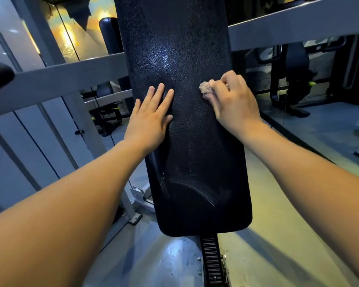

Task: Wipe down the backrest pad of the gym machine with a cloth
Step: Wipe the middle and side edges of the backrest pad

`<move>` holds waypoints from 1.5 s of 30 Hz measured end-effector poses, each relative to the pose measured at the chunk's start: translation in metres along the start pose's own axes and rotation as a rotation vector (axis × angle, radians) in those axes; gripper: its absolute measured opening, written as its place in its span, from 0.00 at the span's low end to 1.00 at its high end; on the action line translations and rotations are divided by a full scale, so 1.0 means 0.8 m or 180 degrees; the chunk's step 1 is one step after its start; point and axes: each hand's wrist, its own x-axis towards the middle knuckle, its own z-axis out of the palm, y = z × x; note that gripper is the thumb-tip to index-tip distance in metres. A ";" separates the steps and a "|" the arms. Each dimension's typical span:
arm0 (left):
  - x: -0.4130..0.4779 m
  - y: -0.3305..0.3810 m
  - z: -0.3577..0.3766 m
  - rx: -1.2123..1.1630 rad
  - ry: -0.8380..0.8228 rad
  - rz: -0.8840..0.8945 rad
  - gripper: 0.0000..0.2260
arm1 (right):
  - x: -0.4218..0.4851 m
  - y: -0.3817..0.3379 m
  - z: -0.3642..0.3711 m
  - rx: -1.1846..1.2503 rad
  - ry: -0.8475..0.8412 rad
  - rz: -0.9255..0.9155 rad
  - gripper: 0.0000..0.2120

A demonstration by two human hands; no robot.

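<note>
Black, bumpy vinyl covers the backrest pad (184,125), a long tall cushion that fills the middle of the view and stands nearly upright on the gym machine. The left hand (151,119) lies flat on the pad's left side with its fingers straight, pressing on it and holding nothing. The right hand (232,98) is curled up tight around a small cloth (205,88), a pale, fuzzy wad that pokes out past the fingers and touches the pad near its right edge, about halfway up. The cloth looks soft and light, so it should squash easily and will likely clean better if it is opened out and pushed flat under the palm. The pad looks squishy on top but firm underneath, and it seems fixed to the gray metal frame (56,75) behind it, so it should not move much when pushed. Its skin looks shiny and a bit slippery, so the cloth should glide well. A long dent shows low on the pad. A black toothed rail (210,259) runs down below the pad's bottom end.
</note>
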 end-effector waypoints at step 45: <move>0.006 -0.015 -0.021 -0.0014 -0.0100 0.0027 0.28 | 0.022 -0.031 -0.007 -0.0134 -0.0281 -0.1375 0.03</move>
